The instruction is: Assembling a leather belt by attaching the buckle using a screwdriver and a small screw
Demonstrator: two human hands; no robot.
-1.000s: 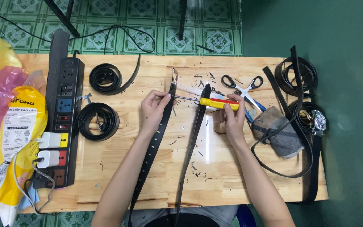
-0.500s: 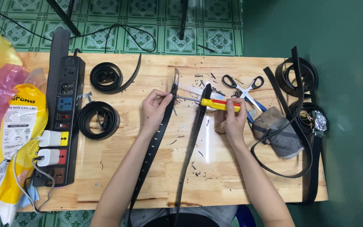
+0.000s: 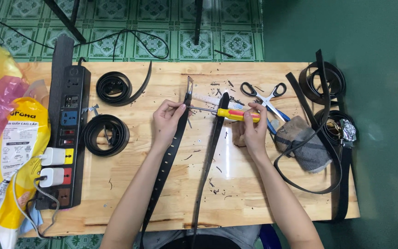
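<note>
Hands meet over the middle of a pale wooden table [image 3: 263, 193]. The left hand [image 3: 167, 122] pinches the upper part of a black punched belt [image 3: 164, 173], thumb and fingers closed on the strap just below its metal end [image 3: 189, 85], which pokes up beyond the fingertips. From that grip the belt runs back along the forearm and off the near table edge. The right hand [image 3: 250, 130] is wrapped around the yellow and red handle of a screwdriver [image 3: 229, 114], held sideways so its thin metal shaft reaches across to the left hand's fingertips and the belt there. Between the two hands lies a second black belt [image 3: 210, 152], its tip passing under the screwdriver and its length trailing toward the person.

Just beyond the right hand sit black-handled scissors [image 3: 263, 94], and outward of its knuckles a grey folded cloth [image 3: 300, 143] with a loose strap looped over it. Farther out on that side are more coiled black belts [image 3: 325, 83]. Outward of the left hand rest two rolled belts [image 3: 107, 133], then a long black power strip [image 3: 65, 138] with plugs in it, and past it yellow and pink plastic bags [image 3: 10, 138]. Small dark scraps dot the wood around both hands.
</note>
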